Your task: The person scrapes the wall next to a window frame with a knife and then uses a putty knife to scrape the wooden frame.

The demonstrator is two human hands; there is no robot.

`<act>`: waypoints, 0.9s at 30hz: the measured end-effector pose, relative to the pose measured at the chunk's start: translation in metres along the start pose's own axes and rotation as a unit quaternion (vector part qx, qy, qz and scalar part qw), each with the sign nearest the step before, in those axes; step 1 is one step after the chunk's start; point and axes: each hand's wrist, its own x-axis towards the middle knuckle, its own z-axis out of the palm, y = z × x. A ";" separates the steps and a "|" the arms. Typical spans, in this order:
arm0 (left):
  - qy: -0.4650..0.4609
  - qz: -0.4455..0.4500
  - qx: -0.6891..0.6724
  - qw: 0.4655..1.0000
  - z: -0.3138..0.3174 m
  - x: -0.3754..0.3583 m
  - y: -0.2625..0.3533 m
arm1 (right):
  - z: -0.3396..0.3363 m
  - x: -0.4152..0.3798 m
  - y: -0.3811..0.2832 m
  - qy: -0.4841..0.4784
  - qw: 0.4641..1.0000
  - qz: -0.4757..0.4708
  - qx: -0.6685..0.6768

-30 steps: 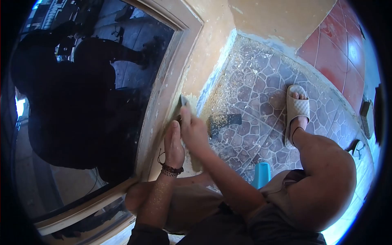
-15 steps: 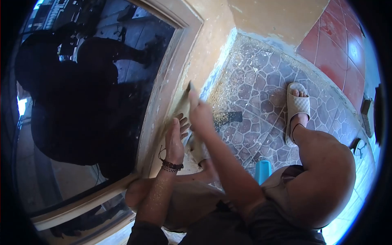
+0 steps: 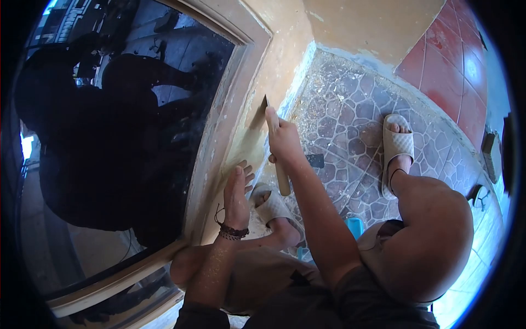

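One scraper (image 3: pixel 282 182) is riding in the right hand (image 3: pixel 286 141), and from way over here I'm seeing the fingers wrapping snugly around it — one digit is stretching along the tool toward the blade (image 3: pixel 266 102). What I'm really eyeing is the angle: the handle end is sticking out below the fist, the blade is poking out past the fingertips, and the long axis is running up my view with a slight lean left, toward the frame (image 3: pixel 233 93) around the dark glass (image 3: pixel 109 153). So the blade is lying just ahead of the right fingers, over the tan wall (image 3: pixel 279 68), and the right hand is obviously the nearer one. Whether the edge is touching the wall, I'm not managing to tell. The left hand (image 3: pixel 237 192) is hanging lower, near the frame, its fingers spreading wide and holding nothing; can't tell if it's brushing the wall either. Compared with a second ago, things are looking different — in that view the hands are bunching together, whereas now the right one is sitting higher with a clear gap between them, the handle is showing, and a pale slipper (image 3: pixel 272 207) is popping into sight. A dark flat piece (image 3: pixel 315 160) is lying on the stone-patterned floor (image 3: pixel 350 118), partly hiding behind the right hand.
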 end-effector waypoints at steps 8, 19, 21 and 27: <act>0.017 0.093 -0.014 0.995 0.002 0.003 0.001 | 0.052 -0.059 0.052 0.027 0.992 -0.107 -0.066; 0.042 0.135 0.024 0.990 0.007 0.002 0.008 | 0.053 -0.061 0.057 0.033 0.994 -0.095 -0.047; 0.049 0.084 -0.027 0.995 0.009 0.001 0.006 | 0.061 -0.063 0.067 0.021 0.992 -0.121 -0.041; 0.001 0.032 0.026 0.999 -0.002 0.000 0.006 | -0.008 0.020 -0.008 0.024 1.000 -0.011 -0.017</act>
